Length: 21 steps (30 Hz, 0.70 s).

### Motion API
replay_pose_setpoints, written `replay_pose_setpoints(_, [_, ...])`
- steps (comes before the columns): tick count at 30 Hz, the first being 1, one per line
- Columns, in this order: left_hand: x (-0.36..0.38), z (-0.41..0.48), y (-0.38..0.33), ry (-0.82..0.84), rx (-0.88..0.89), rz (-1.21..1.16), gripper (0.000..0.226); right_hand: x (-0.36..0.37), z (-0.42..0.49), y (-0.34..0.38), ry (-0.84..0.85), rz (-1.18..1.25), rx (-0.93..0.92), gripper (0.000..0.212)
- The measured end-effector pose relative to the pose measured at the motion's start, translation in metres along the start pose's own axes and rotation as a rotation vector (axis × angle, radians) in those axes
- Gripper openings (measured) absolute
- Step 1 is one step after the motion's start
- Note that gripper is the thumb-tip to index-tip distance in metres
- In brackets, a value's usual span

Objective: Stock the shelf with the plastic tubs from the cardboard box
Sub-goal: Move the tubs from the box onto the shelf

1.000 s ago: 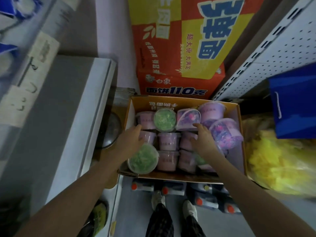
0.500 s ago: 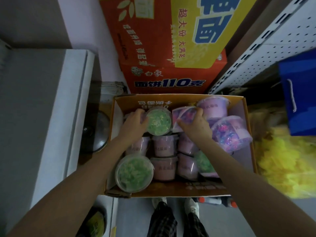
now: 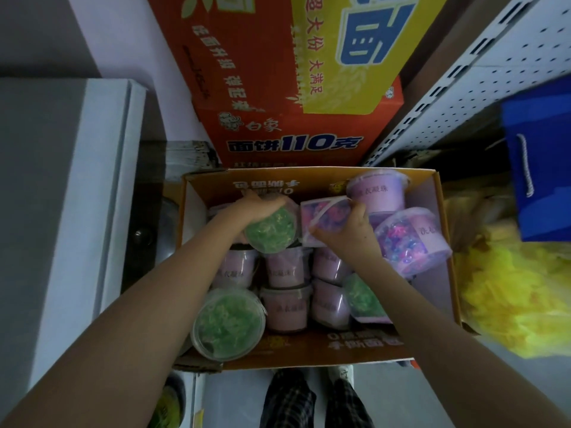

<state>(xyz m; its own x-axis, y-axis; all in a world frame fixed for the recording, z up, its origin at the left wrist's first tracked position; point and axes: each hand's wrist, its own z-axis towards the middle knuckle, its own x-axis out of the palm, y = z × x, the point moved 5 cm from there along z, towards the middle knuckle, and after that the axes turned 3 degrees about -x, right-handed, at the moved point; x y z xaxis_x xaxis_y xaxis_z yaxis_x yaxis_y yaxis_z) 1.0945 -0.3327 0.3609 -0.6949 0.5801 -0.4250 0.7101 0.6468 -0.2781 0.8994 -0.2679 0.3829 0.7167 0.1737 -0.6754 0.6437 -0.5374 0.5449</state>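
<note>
Both hands inside cardboard box (image 3: 364, 347), centre frame. Left hand (image 3: 253, 208) gripping green-filled tub (image 3: 273, 231) at 12 o'clock. Right hand (image 3: 346, 233) gripping pink tub (image 3: 321, 216), 1 o'clock. Remaining tubs packed below.

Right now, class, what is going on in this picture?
A person is bent over an open cardboard box of plastic tubs. The left hand grips a green-filled tub; the right hand grips a tub of pink and blue pieces. Both tubs are at the box's far end, not yet lifted clear.
</note>
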Motion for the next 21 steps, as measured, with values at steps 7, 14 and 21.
replay_pose_setpoints(7, [-0.003,-0.017,0.026,-0.065,0.013,-0.124,0.091,-0.006,-0.005,-0.002,0.007,0.048,0.024,0.086])
replay_pose_setpoints(14, [-0.013,-0.036,0.053,-0.260,0.196,-0.371,0.072,-0.025,-0.001,0.011,-0.038,-0.124,-0.193,0.062])
replay_pose_setpoints(21, [-0.026,-0.046,0.058,-0.368,0.364,-0.550,0.077,-0.033,0.016,0.016,0.060,-0.536,-0.539,0.064])
